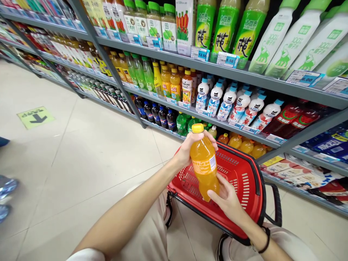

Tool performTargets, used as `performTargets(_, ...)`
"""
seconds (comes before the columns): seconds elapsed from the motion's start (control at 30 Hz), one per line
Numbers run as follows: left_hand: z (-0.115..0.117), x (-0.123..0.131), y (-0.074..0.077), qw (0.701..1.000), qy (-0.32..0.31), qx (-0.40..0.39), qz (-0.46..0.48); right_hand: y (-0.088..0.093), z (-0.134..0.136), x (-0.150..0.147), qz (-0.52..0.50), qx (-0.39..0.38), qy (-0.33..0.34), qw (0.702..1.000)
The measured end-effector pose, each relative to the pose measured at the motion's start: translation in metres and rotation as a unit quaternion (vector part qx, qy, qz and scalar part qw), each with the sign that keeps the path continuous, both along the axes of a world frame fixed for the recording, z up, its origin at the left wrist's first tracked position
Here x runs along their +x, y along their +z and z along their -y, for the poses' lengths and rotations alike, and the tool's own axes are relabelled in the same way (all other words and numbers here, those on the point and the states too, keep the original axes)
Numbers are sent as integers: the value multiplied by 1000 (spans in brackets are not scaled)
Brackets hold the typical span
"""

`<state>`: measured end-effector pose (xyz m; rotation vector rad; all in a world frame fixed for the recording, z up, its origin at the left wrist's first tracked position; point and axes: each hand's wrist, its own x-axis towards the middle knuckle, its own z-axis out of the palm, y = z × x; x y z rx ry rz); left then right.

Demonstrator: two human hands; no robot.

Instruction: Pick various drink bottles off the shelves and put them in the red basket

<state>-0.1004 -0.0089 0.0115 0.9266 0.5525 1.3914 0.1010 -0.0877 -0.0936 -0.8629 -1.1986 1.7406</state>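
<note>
I hold an orange drink bottle point(204, 163) with a yellow cap over a red shopping basket point(246, 188). My left hand point(190, 146) wraps round the bottle's neck and shoulder from the left. My right hand point(227, 197) cups the bottle's base from below, fingers pressed on it. The bottle leans a little, cap up. The basket looks empty and rests low in front of my knees.
Grey store shelves point(236, 74) run along the right, packed with juice, soda and milk bottles. More orange bottles point(246, 145) stand on the low shelf behind the basket. A green floor arrow sticker point(35, 117) lies at left. Another person's shoes point(7, 195) show at the left edge.
</note>
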Motion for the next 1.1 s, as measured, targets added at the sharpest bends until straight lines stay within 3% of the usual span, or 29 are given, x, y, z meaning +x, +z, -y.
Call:
performTargets(0.7,2,1,1,1000,11,-25,-8,9,0,-1,1,-11,17,1000)
performTargets(0.93,-6,0,1,990,52,-121,46,12,-4,3,26,-13,15,999)
performTargets(1.1,-12,1,0,986,85,-133,59,19,-7,7,40,-16,20,999)
